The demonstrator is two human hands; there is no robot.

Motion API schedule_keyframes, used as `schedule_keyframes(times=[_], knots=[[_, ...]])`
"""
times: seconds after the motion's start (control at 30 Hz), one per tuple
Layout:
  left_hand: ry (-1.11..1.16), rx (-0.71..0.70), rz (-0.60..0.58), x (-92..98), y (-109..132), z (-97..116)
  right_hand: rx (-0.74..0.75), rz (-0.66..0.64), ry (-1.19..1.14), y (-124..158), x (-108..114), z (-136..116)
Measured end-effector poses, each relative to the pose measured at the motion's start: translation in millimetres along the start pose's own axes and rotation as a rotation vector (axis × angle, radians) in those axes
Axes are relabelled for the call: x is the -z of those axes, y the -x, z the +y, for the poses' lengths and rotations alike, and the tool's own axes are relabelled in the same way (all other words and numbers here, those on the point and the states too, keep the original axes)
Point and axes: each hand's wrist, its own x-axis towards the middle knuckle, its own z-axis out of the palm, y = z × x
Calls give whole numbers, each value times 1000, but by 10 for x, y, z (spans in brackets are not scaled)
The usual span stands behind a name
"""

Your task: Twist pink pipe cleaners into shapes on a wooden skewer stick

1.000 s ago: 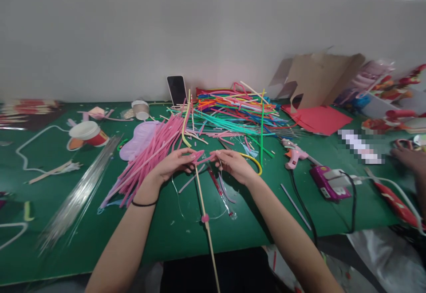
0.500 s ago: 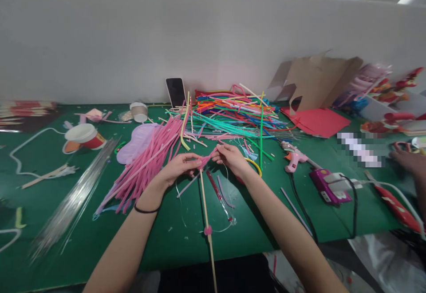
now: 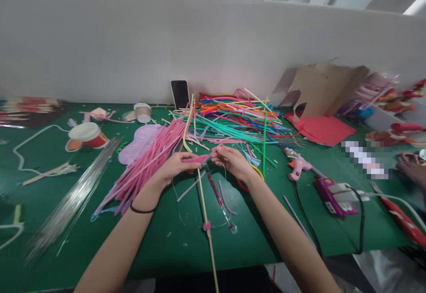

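Observation:
Between thumb and fingers, my left hand [image 3: 175, 166] pinches a small pink fuzzy pipe-cleaner piece [image 3: 197, 159] at the top of a thin wooden stick [image 3: 202, 195]. My right hand [image 3: 232, 160] is closed on the other, pointed end of that piece, its fingertips partly hiding it. The stick slants down toward my lap and carries a pink bead-like ball [image 3: 207, 226] partway along. A thin pale thread or wire loops beneath both hands. Just under them lie a clear-and-red tube [image 3: 218, 193] and a bent purple pipe cleaner [image 3: 226, 199].
Pink pipe cleaners [image 3: 149, 164] lie left of my hands, beside silver wires [image 3: 75, 195] and a paper cup [image 3: 87, 135]. A multicoloured pile [image 3: 233, 120] and a phone [image 3: 180, 94] are behind. Rightward are a glue gun [image 3: 297, 164], purple power block [image 3: 333, 197] and another person's hand [image 3: 412, 168].
The view has shifted slightly. The pink piece now lies flatter between my fingers, and my right fingertips have moved a little along its end. Both hands keep their hold.

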Motion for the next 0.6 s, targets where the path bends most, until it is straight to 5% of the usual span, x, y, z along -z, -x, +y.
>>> schedule_keyframes(times=[0.17, 0.43, 0.6], knots=[[-17, 32, 60, 17, -100, 1, 8, 20, -18, 0, -17, 69], [-186, -26, -381, 34, -222, 208, 6, 84, 126, -29, -8, -12], [-142, -79, -402, -82, -420, 121, 120, 159, 211, -14, -8, 36]])
